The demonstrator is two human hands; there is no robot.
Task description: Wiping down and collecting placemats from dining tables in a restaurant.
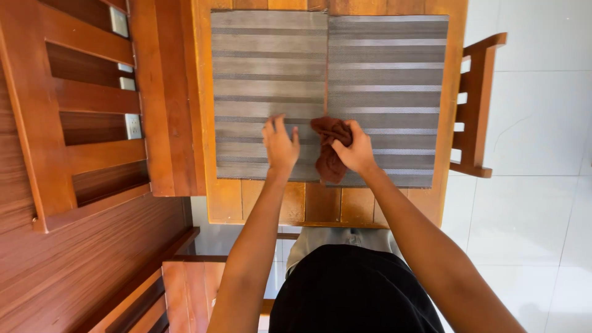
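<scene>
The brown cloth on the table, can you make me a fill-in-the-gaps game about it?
1. The right hand holds a crumpled cloth of ____ colour.
2. The left hand lies flat on a grey ____ placemat.
3. The number of placemats side by side on the wooden table is ____.
4. A wooden ____ stands beside the table, on the white floor.

Missing words: brown; striped; two; chair

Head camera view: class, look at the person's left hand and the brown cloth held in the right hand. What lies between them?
Between the left hand and the brown cloth lies only bare striped grey placemat, as the head view shows.
</scene>
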